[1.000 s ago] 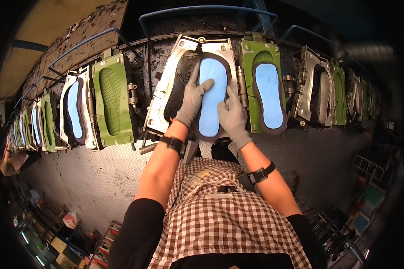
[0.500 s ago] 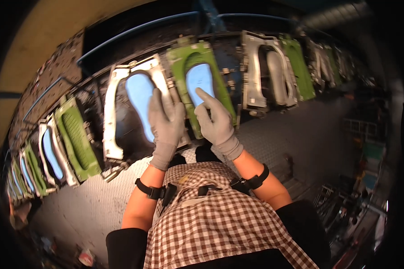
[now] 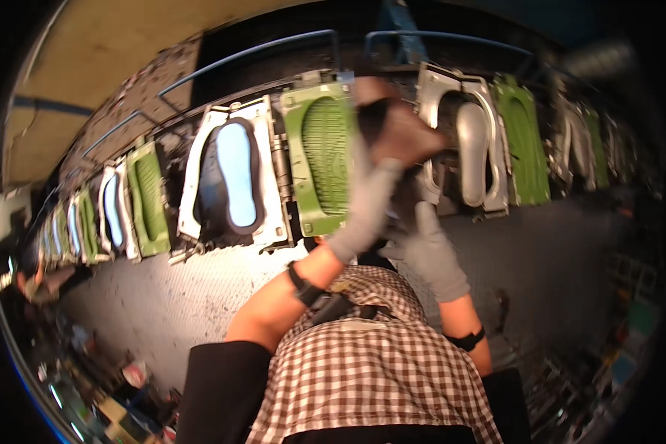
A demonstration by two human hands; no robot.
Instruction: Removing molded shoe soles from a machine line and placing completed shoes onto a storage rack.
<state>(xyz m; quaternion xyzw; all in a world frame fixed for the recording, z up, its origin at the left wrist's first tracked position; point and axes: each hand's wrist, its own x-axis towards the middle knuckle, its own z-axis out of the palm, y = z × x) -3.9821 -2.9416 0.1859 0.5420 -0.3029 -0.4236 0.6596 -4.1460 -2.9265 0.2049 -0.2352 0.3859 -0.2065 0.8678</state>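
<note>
Motion blurs a brown and dark piece (image 3: 403, 133), perhaps a shoe upper, raised in front of the moulds right of centre. My left hand (image 3: 370, 203), in a grey glove, holds it from its left side, fingers running up along it. Lower and to the right, my gloved right hand (image 3: 433, 251) has its thumb up and its fingers apart, close to the piece's dark lower part. Behind my left hand stands a green mould half (image 3: 322, 155) with a ribbed hollow. Beside it, a blue sole-shaped piece (image 3: 235, 174) with a dark rim lies within a silver mould frame (image 3: 274, 192).
A curved row of moulds runs both ways, with another green mould half (image 3: 149, 200) at left and a bare metal last (image 3: 471, 152) at right. A blue rail (image 3: 251, 53) runs behind them. Textured metal flooring (image 3: 163, 296) lies below the row.
My view has shifted. Both hands have moved right. The second blue sole-shaped piece no longer shows before the central green mould, and the brown piece now shows above my hands.
</note>
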